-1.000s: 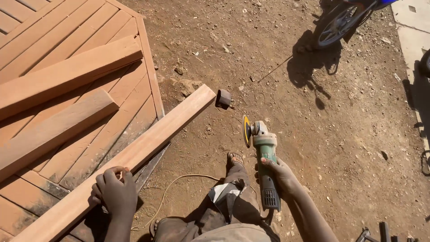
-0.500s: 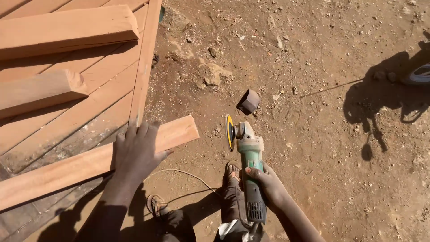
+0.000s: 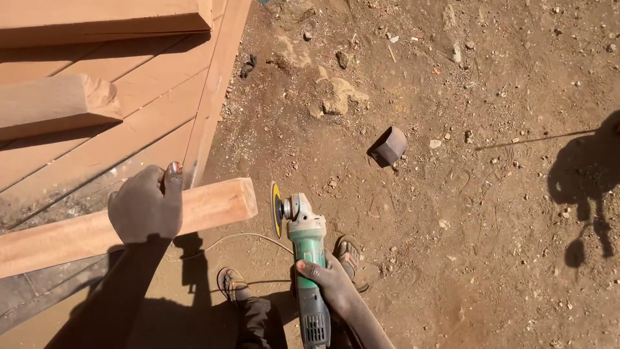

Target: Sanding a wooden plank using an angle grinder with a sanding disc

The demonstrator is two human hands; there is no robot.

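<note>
My left hand [image 3: 143, 205] rests palm-down on a long reddish wooden beam [image 3: 216, 201], gripping it near its cut end. My right hand [image 3: 325, 281] is shut around the green body of an angle grinder [image 3: 305, 240]. The grinder's yellow-rimmed disc [image 3: 276, 209] stands on edge a short gap to the right of the beam's end, not touching it. A thin power cord [image 3: 226, 240] runs along the dirt below the beam. My sandalled feet [image 3: 349, 253] stand on the ground beside the grinder.
A slatted wooden panel [image 3: 129, 139] lies at the left with two more beams [image 3: 61, 103] across it. A small dark cylindrical object [image 3: 389, 146] sits on the dirt. Stones [image 3: 339, 97] and debris scatter the ground. A shadow falls at the right edge.
My left hand slid along the beam toward its cut end and the beam shifted with it. The grinder's disc now sits closer to the beam end. The view moved nearer.
</note>
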